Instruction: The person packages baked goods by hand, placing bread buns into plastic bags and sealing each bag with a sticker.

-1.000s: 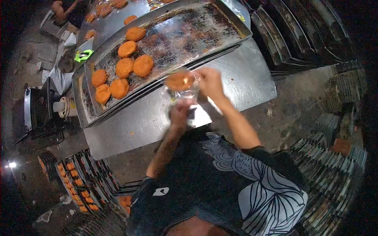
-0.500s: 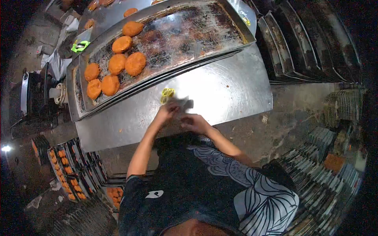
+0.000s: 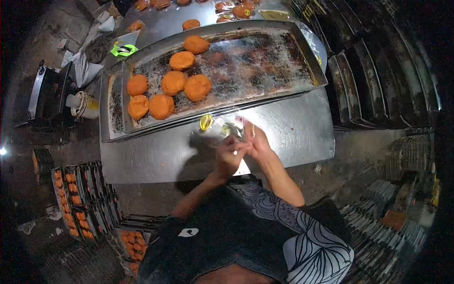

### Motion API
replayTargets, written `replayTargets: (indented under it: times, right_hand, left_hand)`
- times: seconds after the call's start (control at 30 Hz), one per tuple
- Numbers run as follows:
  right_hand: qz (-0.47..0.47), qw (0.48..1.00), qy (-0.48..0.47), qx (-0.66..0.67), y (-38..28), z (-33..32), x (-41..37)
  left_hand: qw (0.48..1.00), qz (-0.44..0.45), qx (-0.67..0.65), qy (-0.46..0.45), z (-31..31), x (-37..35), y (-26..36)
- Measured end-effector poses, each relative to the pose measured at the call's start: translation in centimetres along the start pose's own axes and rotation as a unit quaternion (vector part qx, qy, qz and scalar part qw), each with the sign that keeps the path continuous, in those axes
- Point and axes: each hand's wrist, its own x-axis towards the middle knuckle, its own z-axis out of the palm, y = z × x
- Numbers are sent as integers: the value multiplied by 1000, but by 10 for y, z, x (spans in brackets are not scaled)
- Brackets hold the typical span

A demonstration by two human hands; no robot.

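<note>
My left hand point(image 3: 229, 157) and my right hand point(image 3: 257, 142) are together over the front of the metal table point(image 3: 302, 125), fingers pinched close to each other. Between and just beyond them is a clear plastic bag point(image 3: 226, 130) with a yellow print, its film shining in the light. Both hands grip this bag. Left of it, by the tray's edge, another yellow-printed bag point(image 3: 206, 122) lies on the table. Past the hands sits a large worn baking tray point(image 3: 265, 66). Several round orange-brown buns point(image 3: 197, 88) rest on its left half.
More buns, some bagged point(image 3: 242, 11), lie on the table beyond the tray. A bright green tape dispenser point(image 3: 124, 50) is at the tray's far left corner. Upright dark trays point(image 3: 350, 80) stand at right. Racks of buns point(image 3: 75, 203) are low at left, stacked trays point(image 3: 373, 227) low at right.
My hands, apart before, have come together around the clear bag, with the right hand reaching farther forward. The view has shifted, so the tray and table appear farther right and lower.
</note>
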Motion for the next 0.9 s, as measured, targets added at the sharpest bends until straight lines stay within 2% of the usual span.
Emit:
replayTargets:
  times: [0.03,0.07,0.1,0.13,0.17,0.2,0.23,0.27,0.3,0.33,0.37,0.4,0.43,0.5,0.53,0.57,0.6,0.63,0.67,0.7,0.73,0.77,0.8,0.83,0.87,0.9]
  right_hand:
    - [-119,987,-23,-101,-3,15,7]
    - [-124,988,-73,52,-2,48,4]
    - [-124,963,-122,206,4,79,5]
    - [-85,954,-206,201,27,72,22]
    - [29,961,-234,144,46,71,27]
    - [-11,965,-227,-128,48,76,34]
    - [-52,897,-206,-388,48,83,46]
    - [-107,852,-157,-487,60,78,87]
    - [-353,598,16,-720,51,102,98]
    - [-445,465,148,-751,49,123,113]
    - [-286,431,218,-827,57,129,142]
    - [-217,405,236,-856,64,119,181]
    - [-214,409,233,-856,56,121,184]
    - [-237,516,92,-818,23,127,169]
    - [-237,514,92,-819,27,130,157]
    - [-413,526,45,-743,36,129,133]
    - [-573,514,0,-638,42,130,108]
    - [-613,492,-59,-616,49,145,84]
    - [-608,461,-118,-635,52,150,72]
    - [-631,408,-140,-644,50,152,72]
    - [-612,455,-118,-636,46,154,64]
    - [-593,501,-100,-623,41,157,50]
    - [-594,499,-88,-625,43,148,39]
    - [-581,529,-98,-611,48,136,30]
    - [-568,558,-109,-595,48,128,24]
    - [-572,556,-99,-595,47,131,26]
  left_hand:
    - [997,-10,-58,55,-1,-2,-15]
    - [962,-139,-206,113,-14,12,-11]
    - [887,-261,-345,163,-31,36,-12]
    - [696,-313,-603,234,-30,41,-87]
    - [709,-208,-671,68,-63,21,-96]
    - [748,-257,-607,77,-95,28,-85]
    - [782,-305,-538,84,-123,39,-72]
    - [782,-306,-536,87,-140,42,-79]
    - [795,-207,-537,191,-152,44,-87]
    - [792,-104,-527,289,-161,46,-93]
    - [793,-110,-525,287,-171,50,-87]
    - [783,-127,-514,326,-184,59,-70]
    - [772,-144,-500,365,-198,64,-60]
    - [763,-148,-507,373,-225,67,-67]
    - [740,-134,-532,389,-235,67,-74]
    - [717,-120,-558,402,-240,69,-78]
    - [718,-118,-544,419,-238,74,-78]
    - [719,-122,-550,407,-232,76,-82]
    - [766,-91,-535,344,-219,75,-89]
    - [806,-59,-520,278,-204,76,-87]
    - [803,-66,-532,260,-190,77,-84]
    - [792,-91,-571,196,-179,79,-73]
    - [778,-114,-602,134,-172,81,-59]
    - [762,-135,-629,73,-166,83,-45]
    - [797,-109,-589,75,-151,79,-28]
    - [797,-109,-591,64,-127,82,-11]
